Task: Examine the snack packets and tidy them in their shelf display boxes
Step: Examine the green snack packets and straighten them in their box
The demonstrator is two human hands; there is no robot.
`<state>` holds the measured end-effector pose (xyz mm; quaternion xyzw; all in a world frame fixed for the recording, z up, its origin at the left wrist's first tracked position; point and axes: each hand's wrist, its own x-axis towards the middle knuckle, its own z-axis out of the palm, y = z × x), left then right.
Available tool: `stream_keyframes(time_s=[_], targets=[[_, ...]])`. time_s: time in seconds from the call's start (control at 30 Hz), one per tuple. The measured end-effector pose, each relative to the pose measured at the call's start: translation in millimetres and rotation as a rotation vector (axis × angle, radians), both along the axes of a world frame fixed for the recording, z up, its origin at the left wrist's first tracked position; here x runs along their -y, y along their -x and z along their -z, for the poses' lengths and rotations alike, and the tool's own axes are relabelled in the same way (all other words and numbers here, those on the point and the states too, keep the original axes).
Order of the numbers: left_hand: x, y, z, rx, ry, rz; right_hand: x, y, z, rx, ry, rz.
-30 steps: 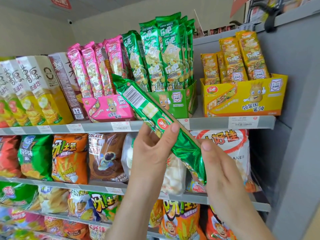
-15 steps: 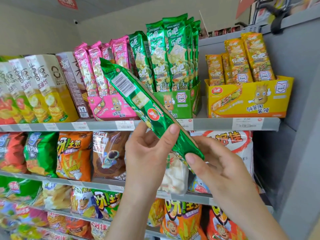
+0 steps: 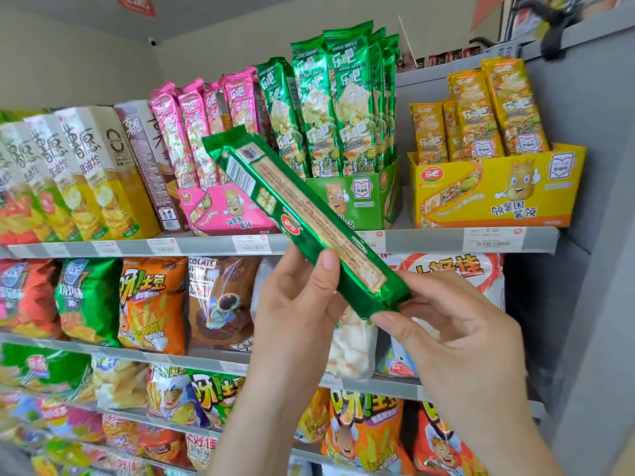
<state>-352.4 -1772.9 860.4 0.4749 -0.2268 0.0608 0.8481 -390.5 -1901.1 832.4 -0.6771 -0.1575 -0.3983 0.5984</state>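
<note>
I hold a long green snack packet [image 3: 302,214] slanted in front of the top shelf, its back with barcode and seam facing me. My left hand [image 3: 299,304] grips its lower half, thumb on the front. My right hand [image 3: 450,331] pinches the bottom end. Behind it, green packets [image 3: 343,104] stand upright in a green display box [image 3: 364,197]. Pink packets [image 3: 206,128] stand in a pink display box [image 3: 223,211] to the left. Yellow packets [image 3: 494,111] stand in a yellow display box [image 3: 498,190] to the right.
Tall cartons of potato snacks [image 3: 86,173] fill the left of the top shelf [image 3: 429,240]. Bags of chips [image 3: 151,304] pack the lower shelves. A grey side panel [image 3: 591,269] closes off the shelving on the right.
The green packet has turned about its length, so the back seam and text panel now face me. Its top end has come lower, and both hands keep their grip.
</note>
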Motion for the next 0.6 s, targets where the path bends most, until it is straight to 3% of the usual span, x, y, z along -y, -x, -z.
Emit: stream_keyframes(time_s=[0.13,0.27,0.4,0.5,0.6], targets=[[3.2,8.4,4.9,0.014,-0.048,0.026,-4.7,-5.7,5.1,0.132,0.087,0.163],[8.6,17.0,15.4,0.058,-0.223,-0.062,-8.8,-10.1,8.8,0.232,0.211,0.314],[2.6,16.1,13.0,0.077,-0.331,-0.160,-17.6,-11.8,15.1,0.318,0.364,0.328],[-7.4,12.3,9.0,0.070,-0.388,-0.148,-14.6,-8.7,16.3,0.204,0.408,0.129],[-21.3,9.2,5.9,0.049,-0.395,-0.083,-7.1,-1.7,5.9,0.011,0.260,-0.194]])
